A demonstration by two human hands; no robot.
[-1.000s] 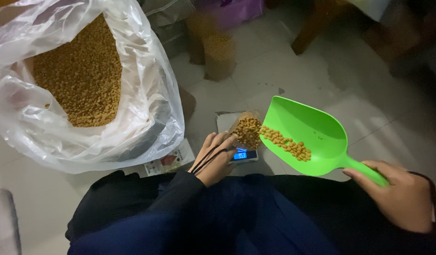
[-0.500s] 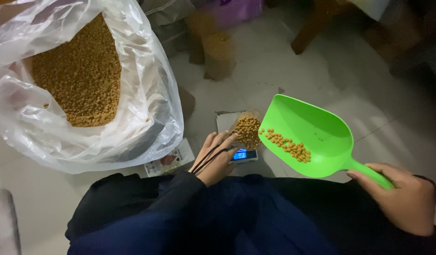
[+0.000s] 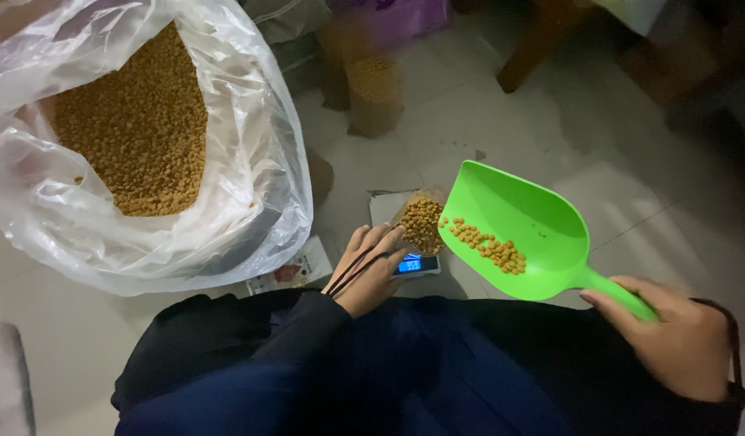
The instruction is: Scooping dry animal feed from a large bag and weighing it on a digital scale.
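2 hands busy: right hand [image 3: 686, 345] grips green scoop [image 3: 518, 230] tilted over small bag [image 3: 422, 223] on scale [image 3: 405, 242], left hand [image 3: 371, 266] fingers open, steadying bag.

Dark navy long sleeves; thin bands circle the left hand [image 3: 371, 266].

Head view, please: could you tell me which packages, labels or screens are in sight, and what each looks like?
Scale display: small blue-lit rectangle, by the left hand.
Small clear bag: on the scale, holding tan pellets.
Large clear plastic sack: left, open, pellets inside.
Printed card: pale, red-marked, under the sack's edge.
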